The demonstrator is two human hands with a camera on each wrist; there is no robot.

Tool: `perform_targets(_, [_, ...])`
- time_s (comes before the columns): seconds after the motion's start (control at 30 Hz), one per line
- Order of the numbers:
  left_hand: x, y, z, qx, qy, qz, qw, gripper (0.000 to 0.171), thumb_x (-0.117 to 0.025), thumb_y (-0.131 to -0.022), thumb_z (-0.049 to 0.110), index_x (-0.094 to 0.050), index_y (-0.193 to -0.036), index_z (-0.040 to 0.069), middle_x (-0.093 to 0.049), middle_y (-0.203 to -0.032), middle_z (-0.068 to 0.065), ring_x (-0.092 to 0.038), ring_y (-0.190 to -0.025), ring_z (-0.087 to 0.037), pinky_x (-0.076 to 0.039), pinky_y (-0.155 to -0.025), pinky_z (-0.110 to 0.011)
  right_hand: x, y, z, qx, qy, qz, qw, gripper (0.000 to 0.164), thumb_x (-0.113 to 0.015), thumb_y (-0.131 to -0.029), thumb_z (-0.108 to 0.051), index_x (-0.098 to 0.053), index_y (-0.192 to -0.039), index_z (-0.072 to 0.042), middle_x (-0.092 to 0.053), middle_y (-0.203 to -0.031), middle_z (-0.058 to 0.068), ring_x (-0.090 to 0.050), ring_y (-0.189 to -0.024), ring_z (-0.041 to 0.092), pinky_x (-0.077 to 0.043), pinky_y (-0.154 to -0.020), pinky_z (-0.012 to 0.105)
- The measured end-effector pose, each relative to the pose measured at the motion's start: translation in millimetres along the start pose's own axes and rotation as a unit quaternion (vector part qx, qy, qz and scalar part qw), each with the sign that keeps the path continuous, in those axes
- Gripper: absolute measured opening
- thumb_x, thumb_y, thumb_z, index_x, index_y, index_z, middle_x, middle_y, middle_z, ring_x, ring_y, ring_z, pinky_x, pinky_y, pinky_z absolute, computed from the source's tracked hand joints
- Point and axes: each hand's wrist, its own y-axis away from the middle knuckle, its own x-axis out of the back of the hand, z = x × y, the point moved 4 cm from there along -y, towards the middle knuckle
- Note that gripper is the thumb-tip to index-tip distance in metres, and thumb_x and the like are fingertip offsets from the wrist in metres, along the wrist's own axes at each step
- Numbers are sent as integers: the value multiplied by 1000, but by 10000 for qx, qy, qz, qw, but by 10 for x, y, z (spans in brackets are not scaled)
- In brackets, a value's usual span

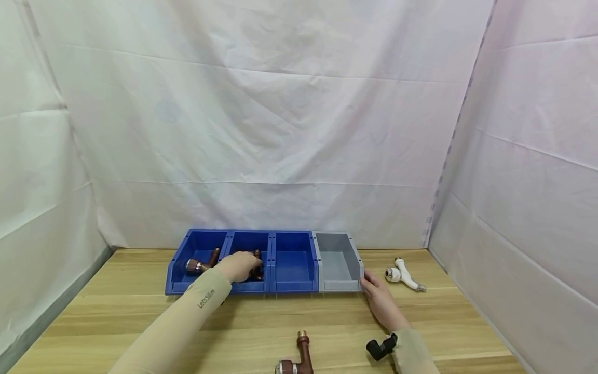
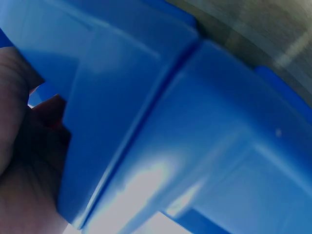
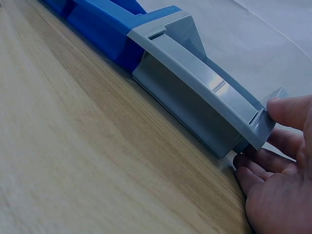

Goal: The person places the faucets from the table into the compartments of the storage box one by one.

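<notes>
On a clock centred in the head view, a dark-red fitting (image 1: 305, 357) lies nearest, at six on the wooden table (image 1: 93, 311). At five, the right hand (image 1: 383, 305) pinches the front corner of the grey bin (image 1: 342, 286). At seven, the left hand (image 1: 237, 266) reaches into the second blue bin (image 1: 247, 288), fingers across a brown fitting (image 1: 256, 274); whether they grip it, I cannot tell. A white fitting (image 1: 404, 274) lies at four, a copper-brown fitting (image 1: 199, 266) in the leftmost blue bin (image 1: 187, 288) at eight. Beyond, at twelve, hangs a white curtain (image 1: 280, 130).

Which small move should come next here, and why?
Probably ease the left hand up, leaving the brown fitting in the second blue bin from the left: it lies within those walls, while the right hand grips the grey bin, perhaps steadying it.
</notes>
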Motion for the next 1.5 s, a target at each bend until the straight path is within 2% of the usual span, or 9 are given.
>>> perform_targets(0.1, [0,11,0,11,-34,25,10000,41,-59,-87,-16,-69,-119,9,-67,-116,-10,-61,-110,-28,-50,-92,-41,-6,-1,0,13,8,-10,10000,56,-41,-105,-12,-16,-150,9,-14,-157,25,-14,-144,30,-18,-114,35])
perform_targets(0.3, [-1,21,-1,84,-147,20,9999,41,-60,-87,-15,-70,-118,9,-68,-115,-10,-62,-108,-28,-50,-91,-41,-18,-9,-15,132,-11,10,9999,53,-40,-104,-10,-20,-149,10,-18,-156,26,-16,-143,33,-33,-101,15])
perform_targets(0.4, [8,28,1,135,-143,27,9998,41,-61,-86,-15,-70,-117,9,-68,-114,-10,-62,-107,-28,-51,-90,-41,-27,-3,-29,163,-71,34,9998,53,-42,-104,-10,-21,-148,10,-19,-155,26,-18,-142,33,-35,-96,11])
perform_targets(0.7, [-15,49,-16,288,-162,-92,9994,43,-60,-88,-13,-67,-123,12,-66,-118,-10,-61,-109,-28,-50,-91,-43,-57,13,-42,34,-70,-57,10000,54,-40,-104,-11,-17,-150,9,-14,-157,26,-16,-143,30,-18,-114,35])
perform_targets(0.83, [12,84,-17,319,-141,-139,9993,44,-58,-90,-9,-64,-128,12,-65,-122,-10,-59,-112,-29,-49,-93,-44,-64,13,-43,18,-95,-48,9999,55,-41,-104,-11,-17,-150,9,-15,-157,25,-15,-144,30,-17,-115,37])
perform_targets(0.93, [76,108,-2,230,-7,-62,9997,32,-58,-92,-5,-66,-119,10,-67,-106,-11,-62,-94,-25,-50,-82,-39,-64,14,-45,38,-71,-68,9999,55,-40,-105,-10,-15,-150,10,-13,-157,26,-14,-144,31,-15,-115,40])
perform_targets(1.07, [181,147,28,12,-28,159,9999,25,-59,-93,3,-68,-116,9,-66,-102,-11,-61,-91,-26,-49,-78,-40,-42,12,-34,51,-67,-41,10000,56,-40,-105,-10,-13,-150,10,-11,-157,26,-11,-145,31,-16,-115,38])
perform_targets(1.17, [243,199,57,-45,-133,285,9995,32,-61,-94,9,-66,-125,11,-65,-116,-10,-61,-107,-29,-50,-87,-44,-18,0,-9,82,-64,0,9999,57,-40,-104,-11,-14,-150,11,-12,-157,26,-12,-144,31,-19,-114,34])
perform_targets(1.5, [249,479,149,-108,281,518,9982,39,-70,-90,19,-65,-127,12,-64,-119,-7,-63,-103,-24,-52,-84,-41,7,-3,30,28,67,70,9999,56,-40,-104,-10,-14,-150,11,-13,-157,26,-12,-144,32,-16,-114,39])
